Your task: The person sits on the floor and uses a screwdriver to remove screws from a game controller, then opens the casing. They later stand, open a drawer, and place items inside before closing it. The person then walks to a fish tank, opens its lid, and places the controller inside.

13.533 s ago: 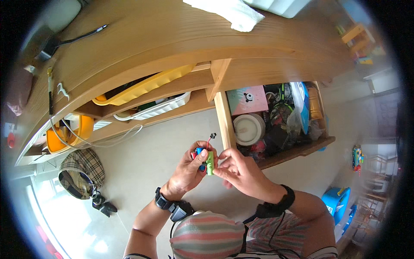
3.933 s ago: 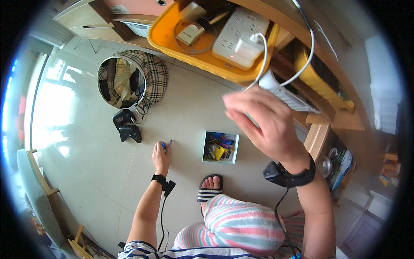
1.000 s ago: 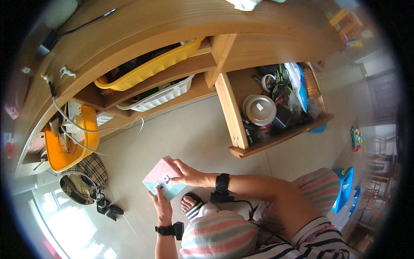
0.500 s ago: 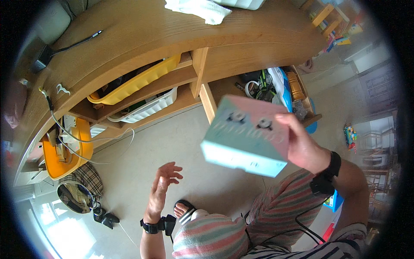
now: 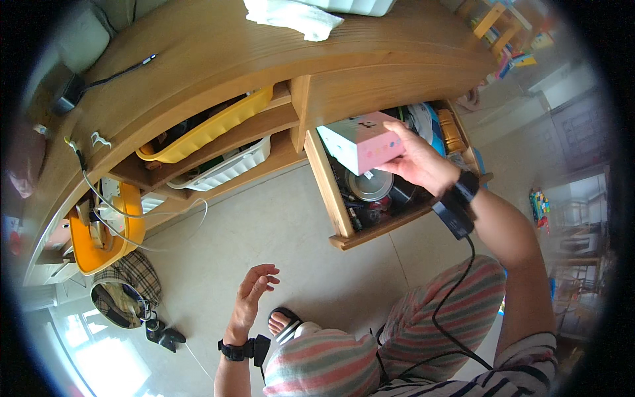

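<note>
Orange bin [image 5: 129, 241]: well left of the open wooden drawer [image 5: 327, 185], with a white cable looping beside it.
Plaid fabric basket [image 5: 142, 274]: on the floor, also well left of the drawer.
Yellow tray [image 5: 215, 137]: on a shelf just left of the drawer, above a white basket [image 5: 238, 167].
Left hand [image 5: 251, 291]: fingers loosely curled, grasping nothing, left of the drawer and closer to the person.
Mint-and-pink box [image 5: 360, 141]: over or in the drawer's left rear part, slightly tilted; its top looks closed. Whether its underside touches the contents is hidden.
Round metal tin [image 5: 372, 188]: inside the drawer, partly behind the box.
Right hand [image 5: 420, 159]: above the drawer, grasping the box by its right end, thumb on top. As far as can be judged, closing the box and getting it to the drawer are done; it is not let go yet, and the drawer stands pulled out.
</note>
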`<state>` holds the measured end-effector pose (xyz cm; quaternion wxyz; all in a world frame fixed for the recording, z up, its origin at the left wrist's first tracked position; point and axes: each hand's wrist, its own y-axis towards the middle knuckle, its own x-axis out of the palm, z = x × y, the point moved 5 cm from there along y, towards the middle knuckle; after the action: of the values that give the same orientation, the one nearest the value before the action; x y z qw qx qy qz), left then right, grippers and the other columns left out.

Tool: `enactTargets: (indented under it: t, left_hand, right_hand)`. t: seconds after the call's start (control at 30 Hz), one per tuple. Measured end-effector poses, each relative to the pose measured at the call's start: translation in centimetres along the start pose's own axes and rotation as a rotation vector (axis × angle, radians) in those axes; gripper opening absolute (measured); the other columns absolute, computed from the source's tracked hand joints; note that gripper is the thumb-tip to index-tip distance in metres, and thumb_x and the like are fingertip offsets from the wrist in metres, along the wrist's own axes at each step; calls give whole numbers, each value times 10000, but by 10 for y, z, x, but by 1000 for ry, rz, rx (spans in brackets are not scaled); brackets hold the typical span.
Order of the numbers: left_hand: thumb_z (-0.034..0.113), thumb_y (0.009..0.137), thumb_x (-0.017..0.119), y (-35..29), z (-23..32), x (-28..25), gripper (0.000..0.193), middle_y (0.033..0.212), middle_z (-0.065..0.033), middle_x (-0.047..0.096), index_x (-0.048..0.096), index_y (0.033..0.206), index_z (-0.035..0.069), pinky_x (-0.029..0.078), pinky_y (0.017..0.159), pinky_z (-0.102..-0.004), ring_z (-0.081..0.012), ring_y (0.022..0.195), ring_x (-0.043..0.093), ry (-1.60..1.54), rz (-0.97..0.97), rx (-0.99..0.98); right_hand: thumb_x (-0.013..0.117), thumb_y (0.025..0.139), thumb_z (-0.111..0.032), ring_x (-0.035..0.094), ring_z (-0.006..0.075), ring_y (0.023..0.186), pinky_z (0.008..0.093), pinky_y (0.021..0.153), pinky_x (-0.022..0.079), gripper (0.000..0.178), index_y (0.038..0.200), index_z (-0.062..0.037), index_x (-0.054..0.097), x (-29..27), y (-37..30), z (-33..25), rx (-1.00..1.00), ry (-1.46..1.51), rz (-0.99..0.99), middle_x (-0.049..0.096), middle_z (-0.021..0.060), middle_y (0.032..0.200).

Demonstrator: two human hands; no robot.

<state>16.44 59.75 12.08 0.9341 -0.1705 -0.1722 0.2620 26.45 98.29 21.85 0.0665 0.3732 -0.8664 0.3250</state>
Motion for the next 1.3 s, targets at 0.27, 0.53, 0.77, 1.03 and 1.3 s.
enactTargets:
  t: [0.27,0.53,0.77,1.03,1.3]
  left_hand:
    - [136,961,568,13,30,37,291,1183,-63,594,547,1234,37,464,885,-312,-160,1035,574,141,-163,66]
    - [22,841,665,65,120,108,357,1220,-132,564,603,1190,62,467,938,-379,-281,1114,561,720,-213,647]
    - [50,751,751,140,150,138,580,1381,-131,424,551,1291,117,393,1052,-440,-339,1277,418,1047,65,822]
    - [215,630,829,189,153,164,692,1246,-85,507,561,1263,140,391,949,-477,-303,1146,483,1494,485,906]
    - [210,608,838,193,150,157,702,1118,-87,529,561,1251,156,392,906,-459,-295,1071,511,1394,484,909]
  right_hand:
    - [612,926,-235,466,315,1245,562,1041,384,324,1213,-128,504,8,49,24,-73,229,-27,544,125,1255]
    - [592,853,-89,587,244,1053,378,902,493,331,1173,-19,540,-17,41,11,133,162,-92,624,141,1109]
    - [564,815,26,568,129,631,208,480,434,88,901,27,583,-39,56,6,316,-338,-160,648,127,857]
    - [604,777,-31,416,56,476,201,341,243,147,651,-51,533,-53,62,0,232,-550,-217,510,10,593]
    - [720,708,-167,463,338,1022,441,826,413,174,775,-7,700,-46,48,-3,-959,-1808,254,516,151,989]
